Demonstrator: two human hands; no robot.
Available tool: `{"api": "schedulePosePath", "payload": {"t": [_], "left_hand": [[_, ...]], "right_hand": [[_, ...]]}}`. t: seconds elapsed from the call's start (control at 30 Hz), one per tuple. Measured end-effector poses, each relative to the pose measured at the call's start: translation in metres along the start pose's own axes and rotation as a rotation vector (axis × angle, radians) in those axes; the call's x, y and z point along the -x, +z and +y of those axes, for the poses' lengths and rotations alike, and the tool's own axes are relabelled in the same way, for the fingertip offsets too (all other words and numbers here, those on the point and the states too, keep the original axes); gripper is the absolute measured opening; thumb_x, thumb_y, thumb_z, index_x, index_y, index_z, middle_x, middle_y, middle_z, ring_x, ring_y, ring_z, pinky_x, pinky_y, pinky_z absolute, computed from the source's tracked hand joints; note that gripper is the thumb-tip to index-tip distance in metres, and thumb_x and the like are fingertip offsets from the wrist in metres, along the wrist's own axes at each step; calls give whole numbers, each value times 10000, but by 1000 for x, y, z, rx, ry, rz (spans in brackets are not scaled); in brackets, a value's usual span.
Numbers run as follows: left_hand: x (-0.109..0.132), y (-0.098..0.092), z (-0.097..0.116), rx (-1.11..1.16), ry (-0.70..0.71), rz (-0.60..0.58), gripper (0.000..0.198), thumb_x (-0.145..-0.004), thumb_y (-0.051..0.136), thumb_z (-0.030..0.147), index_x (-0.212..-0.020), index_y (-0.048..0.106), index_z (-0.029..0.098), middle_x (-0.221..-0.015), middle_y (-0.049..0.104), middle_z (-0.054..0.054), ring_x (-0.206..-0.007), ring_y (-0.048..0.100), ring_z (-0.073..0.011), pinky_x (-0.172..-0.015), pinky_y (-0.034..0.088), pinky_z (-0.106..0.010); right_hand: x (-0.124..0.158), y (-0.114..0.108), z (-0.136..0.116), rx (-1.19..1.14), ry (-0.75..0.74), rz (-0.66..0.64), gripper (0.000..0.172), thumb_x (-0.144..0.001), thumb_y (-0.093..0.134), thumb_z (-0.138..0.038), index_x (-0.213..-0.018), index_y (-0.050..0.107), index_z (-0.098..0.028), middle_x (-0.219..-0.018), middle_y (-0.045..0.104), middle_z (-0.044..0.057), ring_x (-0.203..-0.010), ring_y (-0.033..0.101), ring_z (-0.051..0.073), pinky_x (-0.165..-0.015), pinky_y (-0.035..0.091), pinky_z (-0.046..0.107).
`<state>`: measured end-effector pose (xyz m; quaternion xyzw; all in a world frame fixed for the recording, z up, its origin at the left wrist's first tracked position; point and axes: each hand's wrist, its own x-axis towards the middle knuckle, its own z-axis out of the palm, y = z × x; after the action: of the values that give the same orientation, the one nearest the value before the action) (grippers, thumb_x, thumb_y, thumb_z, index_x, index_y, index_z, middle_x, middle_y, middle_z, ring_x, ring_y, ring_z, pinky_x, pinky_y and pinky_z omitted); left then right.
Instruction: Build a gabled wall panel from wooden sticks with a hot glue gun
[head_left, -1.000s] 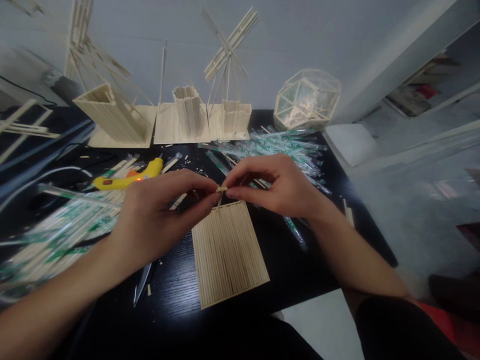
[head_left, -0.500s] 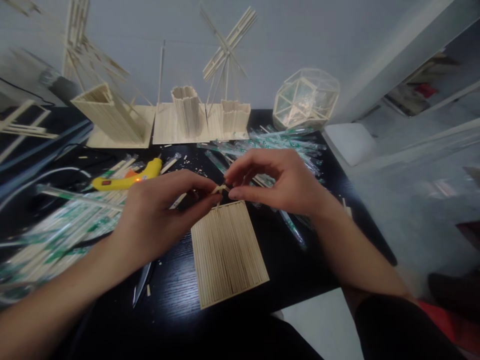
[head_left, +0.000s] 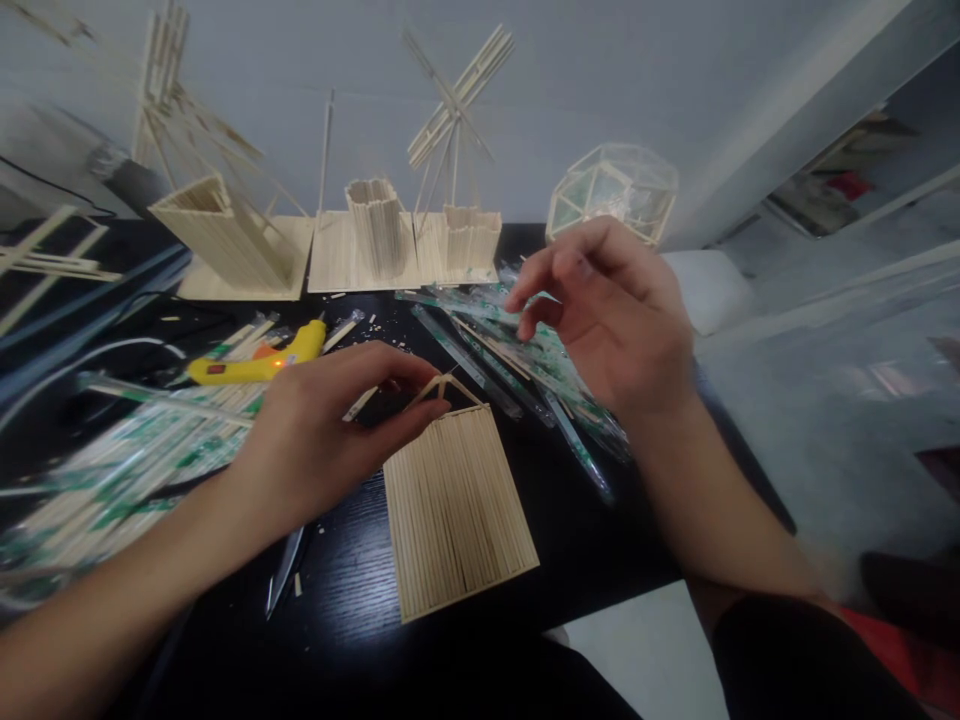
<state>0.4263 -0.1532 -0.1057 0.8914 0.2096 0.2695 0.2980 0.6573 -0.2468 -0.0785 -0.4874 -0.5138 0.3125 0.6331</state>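
Note:
A flat panel of pale wooden sticks [head_left: 461, 510] lies on the black table. At its far edge, thin sticks meet in a small peaked frame [head_left: 456, 383]. My left hand [head_left: 330, 430] pinches this frame near its peak between thumb and fingertips, hiding part of its left side. My right hand [head_left: 607, 310] is raised over the wrapped sticks to the right, its fingers loosely curled and apart, with nothing seen in them.
A yellow glue gun [head_left: 262, 362] lies at the left near wrapped sticks [head_left: 150, 450]. More wrapped sticks [head_left: 517, 350] lie beyond the panel. Stick models [head_left: 375, 230] stand along the wall, with a glazed polyhedron [head_left: 615, 185] at right. Scissors [head_left: 285, 570] lie left of the panel.
My right hand has let go of the small frame and moved up and to the right, uncovering the frame's right side. My left hand keeps its pinch nearly in place.

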Motion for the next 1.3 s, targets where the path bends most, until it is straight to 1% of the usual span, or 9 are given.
{"api": "schedulePosePath", "payload": {"t": [0.2, 0.4, 0.63, 0.8, 0.9, 1.0, 1.17, 1.23, 1.3], "left_hand": [[-1, 1, -2, 2, 1, -38, 119, -940, 730, 363, -975, 728, 249, -896, 767, 19, -754, 690, -139, -675, 513, -274], [-1, 5, -3, 36, 25, -26, 94, -967, 698, 326, -961, 718, 234, -885, 754, 18, -770, 680, -132, -709, 514, -266], [-1, 5, -3, 18, -5, -36, 92, -954, 708, 335, -961, 730, 245, -873, 763, 19, -752, 682, -136, -687, 516, -272], [0, 2, -3, 21, -21, -29, 101, -946, 718, 355, -968, 739, 259, -886, 771, 25, -764, 692, -138, -685, 512, -273], [0, 2, -3, 18, 1, -32, 86, -947, 718, 344, -960, 736, 261, -874, 764, 32, -754, 684, -130, -680, 507, -268], [-1, 3, -3, 29, 19, -38, 83, -951, 716, 334, -950, 727, 251, -880, 759, 26, -758, 681, -128, -696, 515, -266], [-3, 3, -1, 24, 0, -35, 101, -948, 716, 342, -949, 727, 241, -869, 759, 16, -748, 679, -132, -681, 515, -270], [-3, 3, -1, 22, -10, -37, 108, -944, 715, 345, -933, 727, 238, -860, 761, 13, -739, 678, -137, -678, 518, -275], [-4, 3, -1, 29, -12, -36, 114, -940, 717, 349, -926, 725, 236, -856, 761, 10, -739, 679, -141, -683, 521, -277]], "right_hand": [[0, 0, -5, -93, 76, -90, 343, -1006, 576, -557, -880, 432, -272, -764, 665, -29, -659, 690, 173, -528, 474, 270], [0, -3, -4, -156, 56, -48, 322, -1031, 591, -463, -823, 444, -267, -533, 418, -96, -373, 328, 94, -383, 281, 266], [-5, -9, 1, 276, -42, 185, 341, -928, 724, -574, -870, 619, -255, -548, 411, -75, -464, 371, 111, -474, 325, 298], [0, -19, -14, 576, 159, -371, 421, -895, 748, -595, -752, 715, -200, -479, 398, -88, -439, 303, 68, -449, 221, 268], [1, -29, -24, 407, 286, -753, 455, -954, 675, -588, -760, 773, -189, -532, 517, -57, -466, 390, 64, -463, 275, 252], [0, -33, -28, 76, 251, -888, 402, -955, 673, -585, -1002, 812, -210, -573, 535, -60, -486, 450, 69, -497, 351, 233], [3, -12, -19, 41, 148, -325, 519, -977, 649, -575, -1418, 627, -301, -660, 541, -62, -537, 468, 113, -524, 416, 255], [6, -6, -17, 342, 115, -141, 414, -984, 661, -537, -1256, 734, -233, -612, 491, -57, -529, 433, 112, -505, 376, 257], [7, -7, -19, 483, 162, -232, 394, -993, 643, -548, -963, 805, -190, -523, 377, -71, -469, 339, 89, -475, 323, 255]]}}
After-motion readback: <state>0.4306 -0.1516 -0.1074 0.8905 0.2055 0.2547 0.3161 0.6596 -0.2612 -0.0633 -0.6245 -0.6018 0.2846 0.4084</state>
